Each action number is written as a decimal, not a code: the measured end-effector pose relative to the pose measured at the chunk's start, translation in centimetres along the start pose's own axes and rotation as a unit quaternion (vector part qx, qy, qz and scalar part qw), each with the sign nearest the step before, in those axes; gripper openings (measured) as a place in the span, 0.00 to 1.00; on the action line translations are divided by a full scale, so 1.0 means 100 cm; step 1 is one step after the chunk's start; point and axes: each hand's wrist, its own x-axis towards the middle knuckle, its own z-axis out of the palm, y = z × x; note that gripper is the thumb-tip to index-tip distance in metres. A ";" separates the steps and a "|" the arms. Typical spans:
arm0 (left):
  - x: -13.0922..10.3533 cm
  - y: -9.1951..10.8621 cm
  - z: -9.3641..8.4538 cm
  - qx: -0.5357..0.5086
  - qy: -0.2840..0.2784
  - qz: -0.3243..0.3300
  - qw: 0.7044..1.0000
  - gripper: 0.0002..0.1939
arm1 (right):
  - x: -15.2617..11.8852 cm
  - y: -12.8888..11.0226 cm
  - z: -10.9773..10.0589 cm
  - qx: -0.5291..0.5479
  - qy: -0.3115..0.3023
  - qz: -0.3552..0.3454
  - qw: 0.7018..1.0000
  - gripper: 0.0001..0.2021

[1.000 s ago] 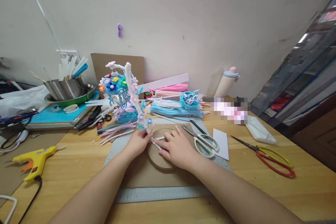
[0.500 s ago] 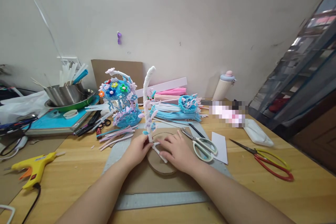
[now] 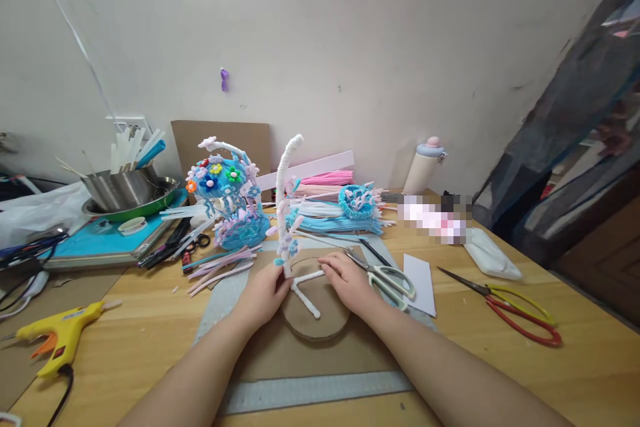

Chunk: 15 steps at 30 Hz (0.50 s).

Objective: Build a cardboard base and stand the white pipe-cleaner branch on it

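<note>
A white pipe-cleaner stem [image 3: 285, 193] with small pink and blue flowers stands upright on a round cardboard disc [image 3: 320, 320]. Its white feet [image 3: 306, 297] spread flat across the disc. My left hand [image 3: 264, 293] pinches the stem at its base. My right hand [image 3: 350, 283] rests on the disc's right side, fingertips on one white foot. The disc lies on a cardboard sheet over a grey cutting mat [image 3: 310, 390].
A finished blue flowered pipe-cleaner model [image 3: 227, 197] and bundles of pipe cleaners [image 3: 330, 210] lie behind. White-handled scissors [image 3: 387, 273] and red-yellow scissors [image 3: 510, 293] are to the right. A yellow glue gun [image 3: 60, 333] lies at left, a steel bowl [image 3: 123, 183] at far left.
The stem has swung from leaning left to standing upright on the disc. My right hand has slid back to the right, uncovering the white feet.
</note>
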 end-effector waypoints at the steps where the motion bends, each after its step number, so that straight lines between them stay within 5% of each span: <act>1: 0.000 0.000 0.000 -0.002 0.001 0.001 1.000 0.06 | 0.000 0.000 -0.001 -0.002 -0.003 0.000 1.000 0.13; 15: -0.001 0.002 -0.005 -0.067 0.036 0.011 0.997 0.09 | 0.001 -0.012 -0.009 -0.070 -0.027 -0.025 0.997 0.03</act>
